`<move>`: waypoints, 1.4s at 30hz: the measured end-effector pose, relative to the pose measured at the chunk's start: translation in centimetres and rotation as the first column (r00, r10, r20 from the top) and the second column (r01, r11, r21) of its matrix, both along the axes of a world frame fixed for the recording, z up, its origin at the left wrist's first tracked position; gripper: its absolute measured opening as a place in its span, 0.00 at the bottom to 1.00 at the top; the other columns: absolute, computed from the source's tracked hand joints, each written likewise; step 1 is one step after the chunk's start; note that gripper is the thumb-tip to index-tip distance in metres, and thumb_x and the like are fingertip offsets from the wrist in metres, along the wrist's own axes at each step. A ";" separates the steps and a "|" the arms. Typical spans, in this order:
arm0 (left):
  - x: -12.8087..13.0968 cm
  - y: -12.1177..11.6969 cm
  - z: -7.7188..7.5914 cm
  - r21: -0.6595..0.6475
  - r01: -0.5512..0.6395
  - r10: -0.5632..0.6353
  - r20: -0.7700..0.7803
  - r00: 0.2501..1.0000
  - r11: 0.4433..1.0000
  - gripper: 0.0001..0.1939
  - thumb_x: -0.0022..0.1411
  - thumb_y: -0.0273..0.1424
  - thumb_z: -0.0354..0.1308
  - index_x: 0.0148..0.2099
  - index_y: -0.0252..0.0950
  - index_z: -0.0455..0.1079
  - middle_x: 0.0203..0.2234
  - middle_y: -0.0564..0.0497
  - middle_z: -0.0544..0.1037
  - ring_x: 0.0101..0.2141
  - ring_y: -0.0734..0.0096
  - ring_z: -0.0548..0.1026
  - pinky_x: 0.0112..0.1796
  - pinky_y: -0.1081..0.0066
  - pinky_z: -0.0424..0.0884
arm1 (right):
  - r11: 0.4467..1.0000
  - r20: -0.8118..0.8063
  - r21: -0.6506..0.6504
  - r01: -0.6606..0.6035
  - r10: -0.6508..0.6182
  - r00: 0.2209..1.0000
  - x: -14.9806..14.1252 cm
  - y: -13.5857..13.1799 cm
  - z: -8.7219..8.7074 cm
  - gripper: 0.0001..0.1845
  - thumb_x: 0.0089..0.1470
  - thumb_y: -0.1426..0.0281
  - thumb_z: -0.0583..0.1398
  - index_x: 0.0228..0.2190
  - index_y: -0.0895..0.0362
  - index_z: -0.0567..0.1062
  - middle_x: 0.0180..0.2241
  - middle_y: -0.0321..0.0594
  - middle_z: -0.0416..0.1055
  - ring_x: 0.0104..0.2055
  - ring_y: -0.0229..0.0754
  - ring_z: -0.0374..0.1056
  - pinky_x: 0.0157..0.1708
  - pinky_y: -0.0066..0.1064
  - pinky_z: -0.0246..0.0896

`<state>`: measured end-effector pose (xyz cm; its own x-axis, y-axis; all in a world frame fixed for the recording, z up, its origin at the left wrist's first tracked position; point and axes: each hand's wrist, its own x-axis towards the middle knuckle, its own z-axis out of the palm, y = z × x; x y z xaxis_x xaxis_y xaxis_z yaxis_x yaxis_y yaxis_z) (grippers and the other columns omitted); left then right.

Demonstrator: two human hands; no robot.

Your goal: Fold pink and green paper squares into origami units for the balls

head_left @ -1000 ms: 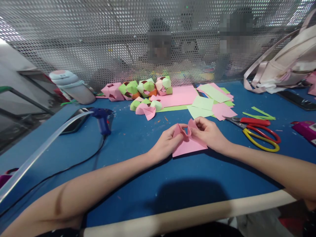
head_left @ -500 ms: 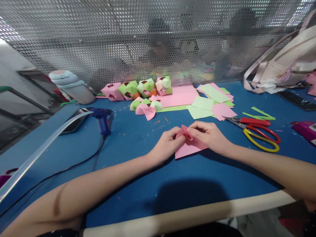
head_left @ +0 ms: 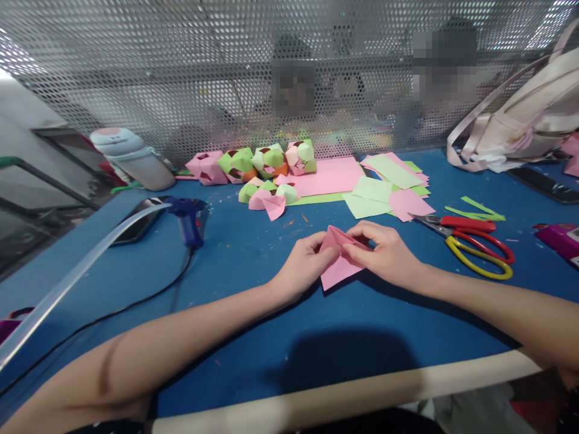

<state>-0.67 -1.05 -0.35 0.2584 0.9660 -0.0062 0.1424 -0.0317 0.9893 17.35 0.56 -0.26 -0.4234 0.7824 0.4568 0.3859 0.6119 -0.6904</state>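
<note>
A partly folded sheet of pink paper [head_left: 339,269] is held just above the blue table [head_left: 244,259] in front of me. My left hand [head_left: 310,265] pinches its left side, thumb on top and fingers behind. My right hand [head_left: 382,252] grips the right side, its thumb pressing near the middle of the fold. A peak of the paper points away from me between the hands. The fingertips behind the sheet are partly hidden.
Folded paper balls [head_left: 237,164] and paper sheets [head_left: 366,196] lie toward the perforated metal screen [head_left: 217,72]. Scissors [head_left: 479,247] and green strips [head_left: 474,209] are at right. On the left are a glue gun [head_left: 186,220] with its cord, a phone [head_left: 138,224] and a bottle [head_left: 131,157].
The raised, curled flap of pink paper has been pressed flatter between my thumbs. My right thumb has shifted slightly, and the paper's right side is folded in more.
</note>
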 end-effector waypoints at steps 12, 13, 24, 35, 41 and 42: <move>-0.4 0.3 -0.3 0.098 -0.070 0.067 0.035 0.997 0.993 0.10 0.60 0.35 0.56 0.37 0.33 0.71 0.31 0.50 0.75 0.32 0.72 0.70 0.33 0.73 0.65 | 1.000 -0.015 -0.022 0.002 -0.002 1.000 0.0 0.2 -0.2 0.03 0.54 0.71 0.60 0.32 0.57 0.74 0.29 0.34 0.70 0.31 0.33 0.65 0.31 0.25 0.58; -0.3 0.3 -0.3 0.096 -0.072 0.070 0.026 0.997 0.993 0.10 0.60 0.35 0.55 0.36 0.32 0.70 0.31 0.50 0.75 0.32 0.73 0.70 0.33 0.73 0.65 | 1.000 -0.014 -0.020 0.004 -0.005 1.000 0.0 0.2 -0.2 0.03 0.54 0.71 0.60 0.32 0.57 0.74 0.29 0.34 0.70 0.31 0.33 0.64 0.31 0.25 0.58; -0.4 0.5 -0.1 0.135 -0.056 0.074 -0.133 0.988 0.989 0.05 0.56 0.30 0.56 0.33 0.33 0.70 0.26 0.54 0.72 0.28 0.76 0.67 0.30 0.76 0.63 | 0.994 0.032 -0.110 -0.016 0.019 0.999 0.2 0.7 -0.4 0.02 0.52 0.73 0.59 0.29 0.57 0.73 0.26 0.32 0.71 0.28 0.33 0.64 0.29 0.24 0.58; -0.7 1.2 0.4 0.080 0.076 -0.052 -0.268 0.962 0.994 0.04 0.52 0.25 0.54 0.31 0.33 0.70 0.24 0.56 0.72 0.26 0.77 0.66 0.27 0.76 0.61 | 0.969 0.126 -0.246 -0.016 0.048 0.991 0.3 1.2 -0.5 0.06 0.52 0.69 0.59 0.25 0.59 0.72 0.23 0.33 0.68 0.26 0.33 0.61 0.26 0.26 0.55; -1.0 1.6 0.4 0.022 0.084 -0.076 -0.259 0.963 0.996 0.06 0.52 0.26 0.54 0.32 0.33 0.71 0.25 0.54 0.74 0.27 0.76 0.68 0.29 0.75 0.62 | 0.983 0.076 -0.171 -0.063 0.077 0.994 0.4 1.3 -1.2 0.05 0.52 0.73 0.58 0.33 0.57 0.73 0.27 0.33 0.69 0.29 0.34 0.63 0.30 0.26 0.58; -1.0 1.7 0.4 0.012 0.083 -0.078 -0.247 0.966 0.996 0.07 0.52 0.27 0.54 0.33 0.33 0.72 0.26 0.53 0.74 0.27 0.75 0.69 0.30 0.74 0.63 | 0.988 0.069 -0.131 -0.077 0.086 0.994 0.4 1.3 -1.4 0.05 0.52 0.74 0.57 0.33 0.57 0.73 0.28 0.34 0.70 0.29 0.34 0.63 0.31 0.26 0.58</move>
